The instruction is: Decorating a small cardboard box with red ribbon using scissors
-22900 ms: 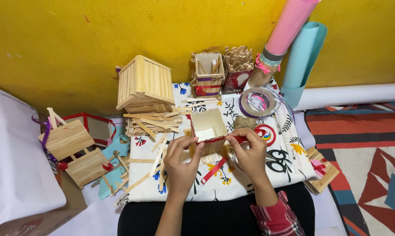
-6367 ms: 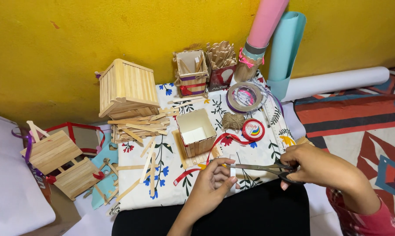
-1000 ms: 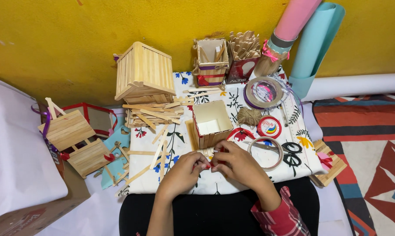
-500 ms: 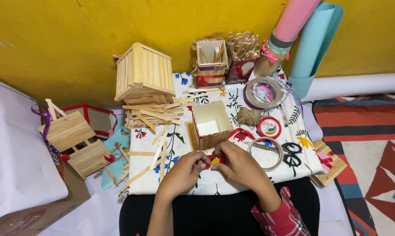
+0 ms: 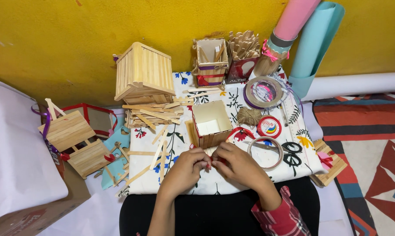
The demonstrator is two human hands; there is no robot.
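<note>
My left hand (image 5: 187, 168) and my right hand (image 5: 236, 164) meet over a floral cloth (image 5: 171, 179), fingertips pinched together on a thin red ribbon (image 5: 216, 160). The ribbon runs up around the base of a small open stick box (image 5: 211, 123) just beyond my fingers. Most of the ribbon between my fingers is hidden. Black-handled scissors (image 5: 281, 147) lie across a clear tape ring (image 5: 266, 153) right of my right hand.
A stick house (image 5: 142, 74), loose sticks (image 5: 151, 114), a twine ball (image 5: 249, 116), a red tape roll (image 5: 269, 126), a large tape ring (image 5: 264, 91), stick-filled boxes (image 5: 226, 59), paper rolls (image 5: 311, 39) against the yellow wall, stick panels (image 5: 75, 140) at left.
My hands have drawn closer together and slightly nearer the small box, fingers still working the red ribbon. Scissors used seconds ago now lie on the cloth.
</note>
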